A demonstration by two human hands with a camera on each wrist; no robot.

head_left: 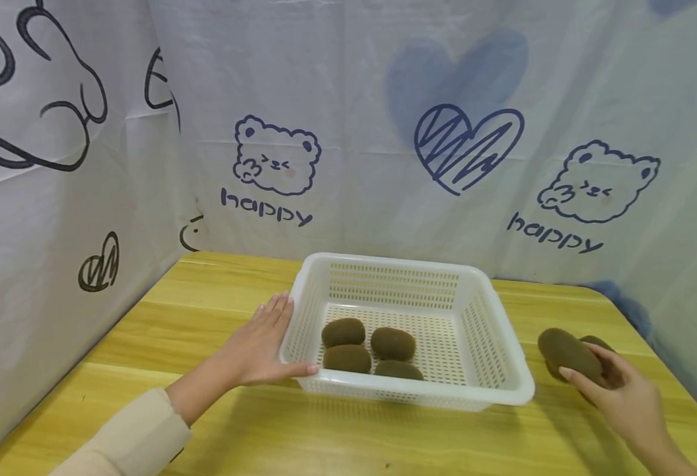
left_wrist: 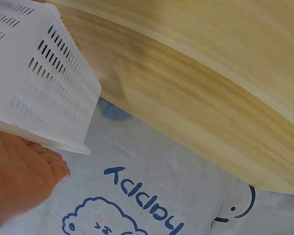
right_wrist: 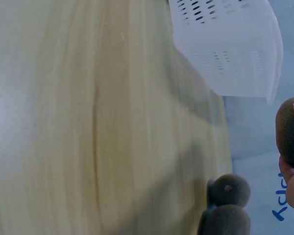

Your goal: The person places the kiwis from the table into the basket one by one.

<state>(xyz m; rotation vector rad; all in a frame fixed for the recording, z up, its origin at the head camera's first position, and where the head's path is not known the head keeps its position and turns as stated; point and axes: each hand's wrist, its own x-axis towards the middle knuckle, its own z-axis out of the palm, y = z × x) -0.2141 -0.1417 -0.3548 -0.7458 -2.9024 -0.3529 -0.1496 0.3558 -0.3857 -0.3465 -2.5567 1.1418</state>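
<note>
A white slotted plastic basket (head_left: 505,330) stands on the table, with several brown kiwis (head_left: 348,359) lying at its left and front. My left hand (head_left: 257,347) rests against the basket's left side, fingers extended along the rim and thumb on the front left corner. To the right of the basket, my right hand (head_left: 633,400) grips a kiwi (head_left: 570,354) between thumb and fingers. In the right wrist view that held kiwi (right_wrist: 287,132) is raised above the table. Two other kiwis (right_wrist: 229,190) lie side by side on the table, partly hidden behind the held one in the head view.
The wooden table (head_left: 253,430) ends at a white cloth backdrop (head_left: 360,218) printed with bears and hearts. Another cloth wall (head_left: 45,251) borders the left side. The basket's raised rim stands between the right hand and the kiwis inside.
</note>
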